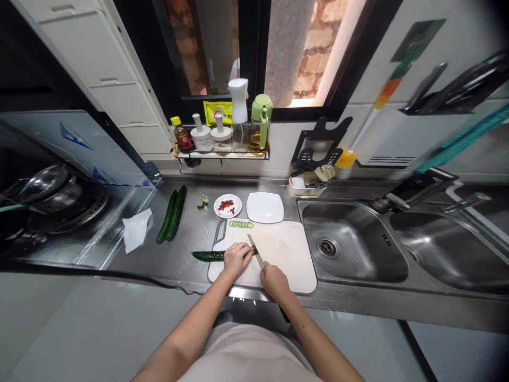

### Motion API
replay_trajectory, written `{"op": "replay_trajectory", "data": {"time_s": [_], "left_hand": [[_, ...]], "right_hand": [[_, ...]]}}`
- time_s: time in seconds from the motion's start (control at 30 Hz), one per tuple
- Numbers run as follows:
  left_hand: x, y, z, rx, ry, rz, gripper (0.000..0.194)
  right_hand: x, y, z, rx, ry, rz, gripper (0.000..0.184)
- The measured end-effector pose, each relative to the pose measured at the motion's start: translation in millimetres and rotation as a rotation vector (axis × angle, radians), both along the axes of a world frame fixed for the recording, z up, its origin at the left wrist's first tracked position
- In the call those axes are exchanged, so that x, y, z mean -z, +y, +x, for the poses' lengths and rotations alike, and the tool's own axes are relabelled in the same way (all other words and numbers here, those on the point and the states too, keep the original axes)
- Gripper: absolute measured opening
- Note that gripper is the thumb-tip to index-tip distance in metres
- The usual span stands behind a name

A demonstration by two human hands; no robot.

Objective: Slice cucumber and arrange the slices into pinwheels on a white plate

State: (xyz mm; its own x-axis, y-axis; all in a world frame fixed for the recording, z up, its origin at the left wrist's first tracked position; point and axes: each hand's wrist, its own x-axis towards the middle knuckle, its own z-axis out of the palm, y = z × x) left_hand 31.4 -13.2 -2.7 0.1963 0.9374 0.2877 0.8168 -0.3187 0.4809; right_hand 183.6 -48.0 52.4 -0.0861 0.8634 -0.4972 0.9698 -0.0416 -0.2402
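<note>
A dark green cucumber (209, 256) lies across the left part of the white cutting board (284, 265), its uncut end sticking out past the board's left edge. My left hand (237, 259) is closed over it near its right end, fingers pressed down. In my right hand (274, 281) is a knife (255, 250), gripped by the handle, its blade slanting up and left against the cucumber's cut end. A row of overlapping cucumber slices (240, 224) rests at the board's top left. Behind the board stand an empty white square plate (264, 207) and a small plate (237, 211) with red pieces.
Two whole cucumbers (172, 215) and a white paper towel (136, 231) lie to the left, near green scraps (204, 202). A double sink (353, 244) adjoins the board's right side. Bottles and jars fill a wall rack (222, 155). A pot (55, 193) sits on the stove, far left.
</note>
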Motion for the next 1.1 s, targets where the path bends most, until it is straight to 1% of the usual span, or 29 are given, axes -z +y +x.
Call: {"op": "replay_trajectory", "data": {"time_s": [0.33, 0.57, 0.77, 0.97, 1.1], "left_hand": [[2.0, -0.3, -0.8, -0.002, 0.011, -0.011, 0.018], [2.4, -0.1, -1.0, -0.006, 0.020, -0.015, 0.017], [3.7, 0.5, -1.7, -0.004, 0.016, -0.012, 0.018], [4.3, 0.0, -2.1, -0.010, 0.022, -0.014, 0.018], [4.1, -0.4, -1.9, -0.010, 0.019, -0.010, 0.019]], "right_hand": [[-1.2, 31.8, -12.3, 0.000, 0.068, 0.025, 0.034], [-0.9, 43.4, -15.2, 0.012, 0.097, 0.023, 0.034], [-0.6, 37.6, -13.6, 0.015, 0.084, 0.029, 0.034], [-8.4, 21.8, -6.5, -0.008, 0.054, -0.002, 0.032], [-9.8, 9.2, 1.1, -0.009, 0.042, -0.020, 0.030]]}}
